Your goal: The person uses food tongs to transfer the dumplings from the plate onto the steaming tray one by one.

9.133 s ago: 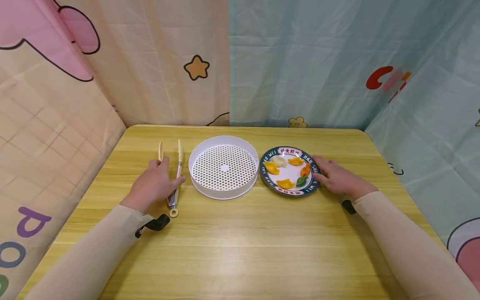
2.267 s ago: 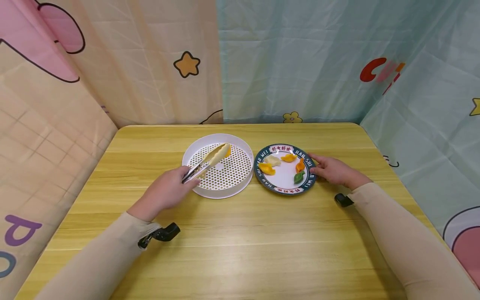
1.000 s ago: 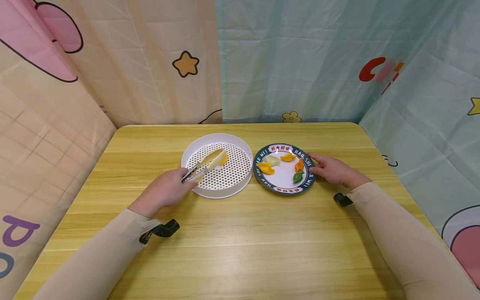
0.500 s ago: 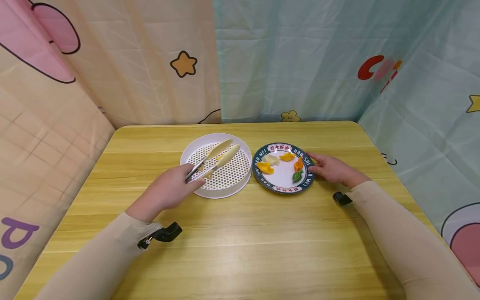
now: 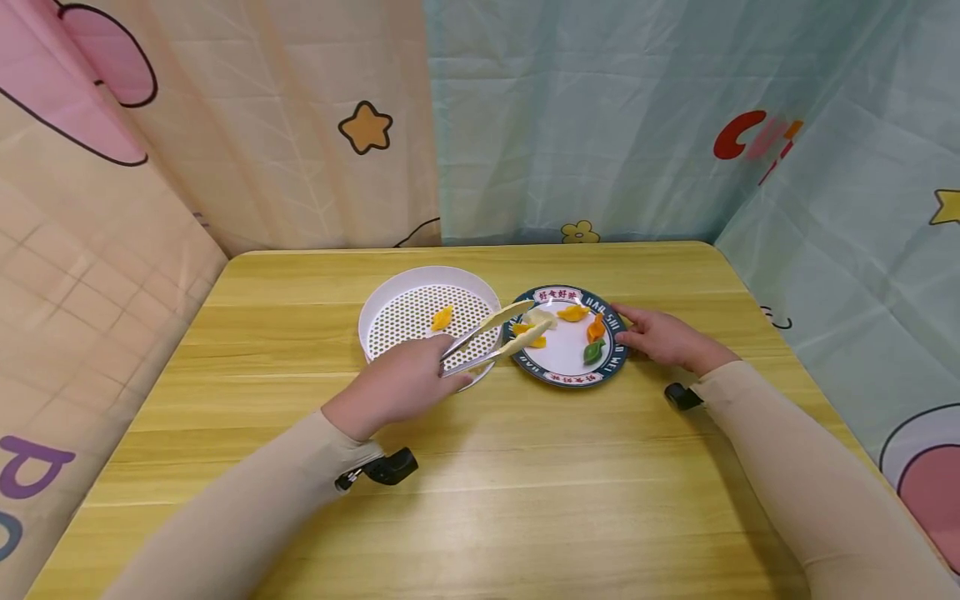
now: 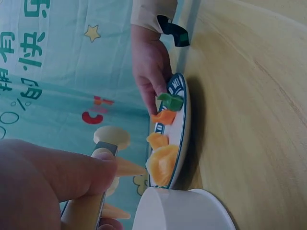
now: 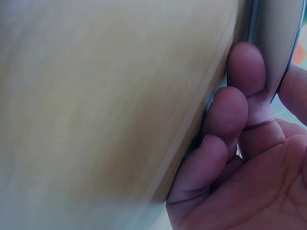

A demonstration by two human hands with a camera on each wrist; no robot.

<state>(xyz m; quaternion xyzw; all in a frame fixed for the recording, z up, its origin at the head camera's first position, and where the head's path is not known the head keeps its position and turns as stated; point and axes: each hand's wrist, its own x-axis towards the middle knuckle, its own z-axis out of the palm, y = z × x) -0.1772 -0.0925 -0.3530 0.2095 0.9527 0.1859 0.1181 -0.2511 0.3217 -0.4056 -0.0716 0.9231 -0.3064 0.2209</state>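
My left hand (image 5: 397, 383) grips metal tongs (image 5: 480, 360) with cream tips, spread apart over the left side of the plate (image 5: 573, 380). Between and below the tips lie a white dumpling (image 5: 540, 317) and a yellow dumpling (image 5: 538, 342), partly covered. Also on the plate are another yellow dumpling (image 5: 573, 313), an orange one (image 5: 596, 327) and a green one (image 5: 593, 352). At the plate's right edge, my right hand (image 5: 667, 340) pinches the rim, thumb above and fingers underneath, as the right wrist view shows. One yellow dumpling (image 5: 442, 317) sits in the white perforated steamer tray (image 5: 375, 310).
The steamer tray stands left of the plate, its front wall partly hidden by my left hand. Both are on a wooden table (image 5: 525, 483). Printed curtains (image 5: 600, 125) hang behind the table and along its sides.
The yellow dumpling that the tongs held over the steamer tray has been let go inside it. The tongs have opened and moved right, over the plate. My right hand stays at the plate's rim.
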